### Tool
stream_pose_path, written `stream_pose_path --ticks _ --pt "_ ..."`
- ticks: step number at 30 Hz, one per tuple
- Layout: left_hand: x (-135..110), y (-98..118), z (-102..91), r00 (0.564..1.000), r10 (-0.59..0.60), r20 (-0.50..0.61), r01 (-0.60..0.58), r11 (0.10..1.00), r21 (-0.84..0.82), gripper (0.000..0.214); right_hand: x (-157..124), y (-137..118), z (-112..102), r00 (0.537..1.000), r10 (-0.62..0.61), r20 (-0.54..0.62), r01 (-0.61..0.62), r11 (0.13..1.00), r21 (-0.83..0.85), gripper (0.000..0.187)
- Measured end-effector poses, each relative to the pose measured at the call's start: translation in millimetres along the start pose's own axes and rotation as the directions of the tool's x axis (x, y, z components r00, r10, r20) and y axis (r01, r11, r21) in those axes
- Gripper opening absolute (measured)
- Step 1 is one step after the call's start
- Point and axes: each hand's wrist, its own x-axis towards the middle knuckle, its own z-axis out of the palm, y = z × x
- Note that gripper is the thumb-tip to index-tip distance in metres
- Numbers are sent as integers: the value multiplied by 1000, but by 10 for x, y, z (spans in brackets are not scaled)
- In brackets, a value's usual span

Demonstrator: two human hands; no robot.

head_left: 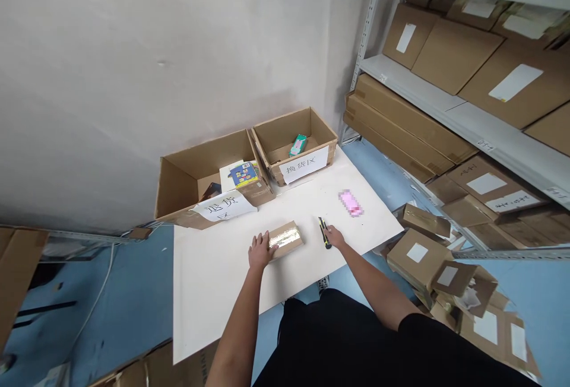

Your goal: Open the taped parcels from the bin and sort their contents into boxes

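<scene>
The left hand's (260,250) fingers lay spread at the eight-o'clock end of a small cardboard box (285,238), thumb over its top; whether they gripped its sides I could not tell. The right hand (333,236), at three o'clock from the box, was closed round a yellow-and-black utility knife (327,242), its tip angled toward eleven (too small to tell whether any blade was out). The box sat near the middle of the white table (209,292), lying flat. It looked light and fairly stiff, probably crushable in mid-panel, and the glossy tape (287,237) along its top was likely slicker than the bare card. The better hold seemed to be across the two long sides, or down on the eight-o'clock end, well clear of the knife. The knife's body looked rigid and easy to grasp, best taken by its rear half. Beyond, a pink item (351,203), blurred, lay at two o'clock; one open carton (178,188) stood at ten, and another (325,129), with a green packet (298,145) inside, at twelve.
</scene>
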Motion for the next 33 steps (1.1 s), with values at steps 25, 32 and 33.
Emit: stream_pose_path --ticks 25,32,33 --pt "-462 -49 217 949 -294 -111 292 956 -31 62 -251 -1734 1476 976 -130 173 133 991 -4 51" --pt "-375 -123 325 972 -106 -212 121 991 57 64 -135 -1631 1429 955 -199 221 191 980 56 61" --pt "-361 -150 316 978 -72 -195 86 994 63 63 -123 -1617 1405 947 -232 222 221 972 73 62"
